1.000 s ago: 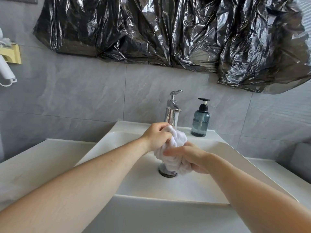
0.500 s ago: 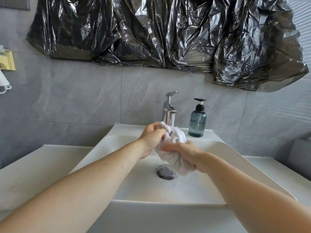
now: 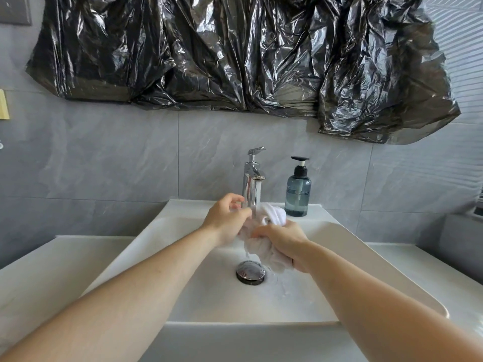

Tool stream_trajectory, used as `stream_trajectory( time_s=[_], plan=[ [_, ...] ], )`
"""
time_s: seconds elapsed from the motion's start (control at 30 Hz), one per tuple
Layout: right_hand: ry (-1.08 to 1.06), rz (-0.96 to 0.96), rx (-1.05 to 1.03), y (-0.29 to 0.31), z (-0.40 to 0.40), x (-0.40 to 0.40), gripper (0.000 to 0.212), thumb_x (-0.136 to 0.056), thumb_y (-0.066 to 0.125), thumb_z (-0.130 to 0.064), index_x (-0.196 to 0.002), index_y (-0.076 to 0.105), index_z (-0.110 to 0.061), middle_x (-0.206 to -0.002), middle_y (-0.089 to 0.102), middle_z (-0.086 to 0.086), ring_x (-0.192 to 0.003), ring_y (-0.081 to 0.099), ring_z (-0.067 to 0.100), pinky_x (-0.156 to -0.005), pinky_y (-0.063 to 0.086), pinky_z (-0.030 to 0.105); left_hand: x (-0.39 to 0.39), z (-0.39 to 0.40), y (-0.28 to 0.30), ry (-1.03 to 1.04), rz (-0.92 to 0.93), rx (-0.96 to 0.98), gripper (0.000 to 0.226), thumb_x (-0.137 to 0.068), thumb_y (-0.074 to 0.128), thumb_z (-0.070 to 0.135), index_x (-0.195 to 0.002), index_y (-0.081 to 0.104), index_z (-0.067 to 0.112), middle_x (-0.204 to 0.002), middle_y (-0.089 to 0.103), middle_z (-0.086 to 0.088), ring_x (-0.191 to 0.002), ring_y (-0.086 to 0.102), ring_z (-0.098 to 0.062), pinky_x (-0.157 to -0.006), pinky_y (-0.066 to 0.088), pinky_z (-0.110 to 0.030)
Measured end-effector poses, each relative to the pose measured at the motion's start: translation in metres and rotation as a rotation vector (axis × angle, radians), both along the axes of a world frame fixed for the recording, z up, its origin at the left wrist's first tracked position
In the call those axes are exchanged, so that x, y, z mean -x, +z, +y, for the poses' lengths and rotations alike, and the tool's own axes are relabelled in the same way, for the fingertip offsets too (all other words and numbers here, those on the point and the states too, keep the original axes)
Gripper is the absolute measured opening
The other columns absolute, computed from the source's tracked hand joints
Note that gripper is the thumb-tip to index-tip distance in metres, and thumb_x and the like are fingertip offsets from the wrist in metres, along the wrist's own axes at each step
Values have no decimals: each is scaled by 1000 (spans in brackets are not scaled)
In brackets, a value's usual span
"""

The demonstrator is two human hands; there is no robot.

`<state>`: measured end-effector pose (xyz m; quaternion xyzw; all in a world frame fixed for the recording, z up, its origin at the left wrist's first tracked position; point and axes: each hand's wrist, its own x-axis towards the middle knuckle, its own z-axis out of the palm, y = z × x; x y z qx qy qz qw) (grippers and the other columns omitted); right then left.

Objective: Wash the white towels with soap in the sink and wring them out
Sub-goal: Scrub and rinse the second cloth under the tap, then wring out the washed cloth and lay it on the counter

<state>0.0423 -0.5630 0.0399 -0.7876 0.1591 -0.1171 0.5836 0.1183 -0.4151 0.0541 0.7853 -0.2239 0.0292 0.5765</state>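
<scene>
A bunched wet white towel (image 3: 264, 250) hangs over the white sink (image 3: 352, 257), just above the chrome drain (image 3: 250, 272). My left hand (image 3: 226, 220) pinches its upper left part below the chrome tap (image 3: 252, 182), from which water runs onto the cloth. My right hand (image 3: 283, 241) grips the lower bundle from the right, fingers curled round it. A blue-grey soap pump bottle (image 3: 298, 190) stands on the sink's back ledge, right of the tap.
White counter (image 3: 52, 270) lies on both sides of the basin. A grey tiled wall rises behind, with crumpled black plastic sheeting (image 3: 235, 53) hung above. A yellow holder (image 3: 4, 104) shows at the left edge.
The towel has loosened from a tight ball and moved slightly right. My left hand has lifted towards the tap, and water is now running from it.
</scene>
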Motion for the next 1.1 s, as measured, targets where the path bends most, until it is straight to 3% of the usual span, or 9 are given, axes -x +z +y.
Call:
stream_trajectory(
  time_s=[0.07, 0.2, 0.3, 0.43, 0.5, 0.6, 0.73, 0.9, 1.1],
  plan=[
    [37, -19, 66, -1, 2, 1, 35, -72, 85, -24, -103, 70, -18, -91, 78, 3, -77, 75, 14, -69, 62, 30, 2, 0, 4, -78, 154, 128, 71, -60, 69, 42, -128, 61, 22, -111, 67, 2, -94, 68, -17, -93, 60, -47],
    [199, -22, 268, 1, 18, 8, 49, -70, 81, -12, -108, 59, -32, -92, 76, -3, -84, 74, 12, -78, 63, 34, -1, -1, -2, -108, 98, -20, 89, -56, 88, 65, -132, 55, 33, -121, 61, 6, -107, 65, -10, -92, 56, -34],
    [173, 0, 488, -1, 28, 3, 73, -61, 78, -22, -122, 39, -28, -94, 68, -11, -84, 67, 4, -70, 57, 23, -10, -5, -10, -74, -9, -80, 41, -77, 85, 56, -108, 72, 33, -107, 73, 8, -101, 70, -12, -93, 57, -31],
    [166, -13, 280, -1, 27, -3, 123, -51, 88, -37, -151, 18, -22, -115, 63, -18, -104, 61, -3, -99, 45, 24, -7, -9, -7, 42, -170, -26, 8, -92, 76, 34, -93, 76, 26, -89, 76, 10, -88, 70, -11, -71, 49, -16],
    [181, -8, 108, 7, 22, 9, 117, -73, 87, -10, -159, 8, -16, -107, 63, -9, -83, 66, -4, -73, 44, 7, -6, -15, -4, 60, -220, 33, 9, -93, 75, 31, -95, 77, 22, -90, 76, 9, -89, 70, -12, -73, 50, -20],
    [199, 30, -24, 20, 17, 26, 69, -83, 80, -1, -137, 40, -13, -76, 67, -4, -44, 60, -2, -44, 43, 10, -4, -21, -2, 37, -263, 79, 10, -96, 73, 30, -92, 75, 21, -91, 75, 7, -88, 69, -10, -75, 51, -20],
    [281, 118, -25, 14, 15, 22, 23, -83, 80, -6, -93, 60, -14, -61, 64, -5, -49, 59, 7, -44, 39, 16, -3, -16, -3, -64, -280, 13, 10, -99, 69, 32, -95, 73, 23, -96, 75, 6, -94, 69, -11, -83, 53, -25],
    [59, -35, 103, 7, 14, 9, 16, -77, 80, -15, -90, 73, -21, -67, 71, -12, -58, 66, 1, -55, 54, 16, -7, -6, -6, 37, -366, -211, 23, -102, 57, 38, -119, 64, 23, -122, 63, 6, -118, 58, -16, -100, 45, -32],
    [-27, -8, 64, 7, 10, 11, 24, -69, 80, -16, -91, 74, -20, -73, 72, -6, -64, 66, 8, -50, 48, 17, 15, -10, 52, 187, -815, -57, 62, -86, 56, 34, -145, 48, 17, -145, 47, 2, -132, 42, -15, -109, 28, -19]
  ],
)
